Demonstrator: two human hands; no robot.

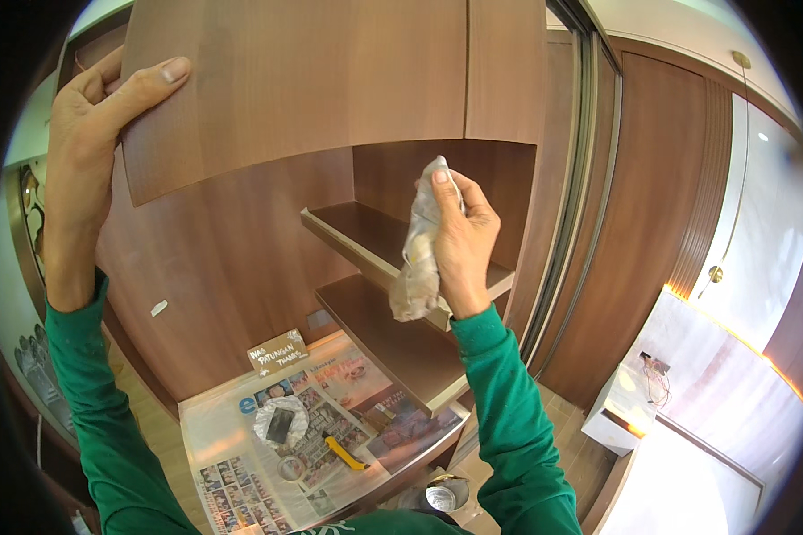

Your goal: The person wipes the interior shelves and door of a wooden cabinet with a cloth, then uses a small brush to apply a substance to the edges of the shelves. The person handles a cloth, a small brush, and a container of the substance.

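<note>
At the upper left, my left hand (98, 116) grips the side edge of a brown wood-grain cabinet door (312, 71). Its thumb lies on the door's front and its fingers go behind the edge. My right hand (464, 232) is raised in front of the shelves, pinching the top of a crumpled greyish-white rag (417, 254) that hangs down from thumb and fingers. Behind the rag are two brown shelves, an upper one (352, 218) and a lower one (393, 334), both with pale front edges.
Newspaper (232, 455) covers the countertop below. On it lie a yellow cutter knife (345, 453), a dark block (280, 426) on a white wrapping and a small round lid. A cardboard sign (277, 352) leans at the back. An open can (442, 497) stands lower down.
</note>
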